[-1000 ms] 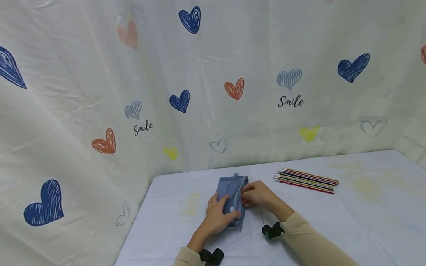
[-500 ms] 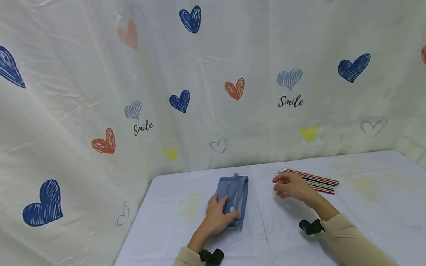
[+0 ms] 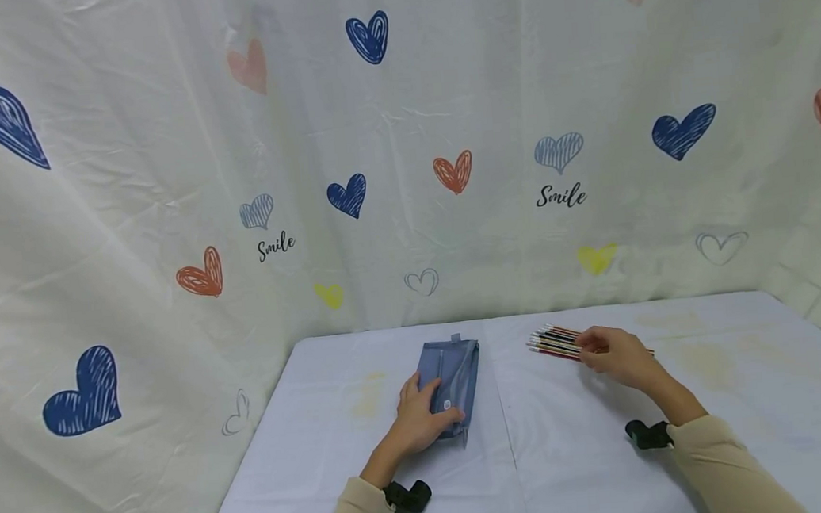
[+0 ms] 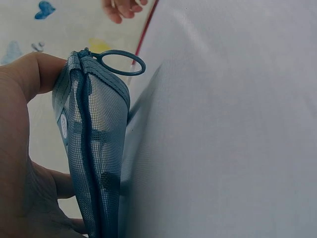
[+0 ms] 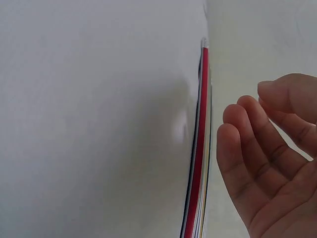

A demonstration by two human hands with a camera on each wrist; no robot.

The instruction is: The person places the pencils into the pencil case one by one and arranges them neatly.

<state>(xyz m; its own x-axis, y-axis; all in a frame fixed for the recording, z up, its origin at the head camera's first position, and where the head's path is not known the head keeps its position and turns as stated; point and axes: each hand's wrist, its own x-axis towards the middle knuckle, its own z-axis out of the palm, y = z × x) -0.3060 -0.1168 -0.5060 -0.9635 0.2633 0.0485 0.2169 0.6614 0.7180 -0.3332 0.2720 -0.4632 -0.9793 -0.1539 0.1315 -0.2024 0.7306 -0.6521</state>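
Observation:
A blue-grey pencil case [image 3: 459,368] lies on the white-covered table [image 3: 470,491]. My left hand [image 3: 416,419] grips it, with the fingers on its upper face and left side and the thumb at its near end. In the left wrist view, the case's mesh side [image 4: 108,134] shows a zip with an oval pull ring [image 4: 141,68]. Several striped pencils [image 3: 551,344] lie in a row to the right, white-tipped ends leftward. Above them hovers my right hand [image 3: 621,359], fingers bent and holding nothing; in the right wrist view a gap separates the fingertips from the red pencil [image 5: 199,144].
A white curtain [image 3: 483,68] printed with hearts and "Smile" hangs right behind the table's far edge. Each wrist carries a small black camera, one on the left [image 3: 411,496] and one on the right [image 3: 648,434].
My right hand has left the pencil case's right side and travelled rightward to above the pencils. My left hand and the case have stayed in place.

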